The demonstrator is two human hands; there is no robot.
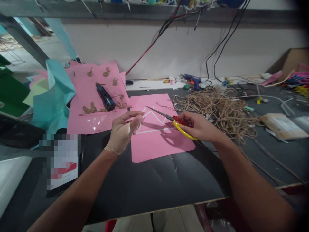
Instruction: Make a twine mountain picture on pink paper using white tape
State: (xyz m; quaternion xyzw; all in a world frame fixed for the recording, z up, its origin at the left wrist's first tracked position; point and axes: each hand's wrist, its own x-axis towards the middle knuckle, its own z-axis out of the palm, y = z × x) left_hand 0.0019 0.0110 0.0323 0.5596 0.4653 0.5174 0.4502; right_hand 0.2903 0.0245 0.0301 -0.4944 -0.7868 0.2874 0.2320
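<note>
My right hand (199, 127) grips a pair of scissors (166, 116) with red and yellow handles. Their dark blades point left over a stack of pink paper (154, 146) marked with white zigzag and straight lines. At the paper's left edge is my left hand (123, 130), with a beige covering over the palm and wrist. Its thumb and fingers come together in a pinch; whatever is between them is too small to make out. A tangled heap of brown twine (217, 109) lies just beyond my right hand.
Pink sheets (79, 93) at the back left carry coiled twine pieces and a utility knife (105, 96). A tablet-like device (65, 164) lies near my left forearm. By the wall is a blue glue gun (193, 80); a paper-wrapped pack (285, 125) sits at right. Cables hang behind.
</note>
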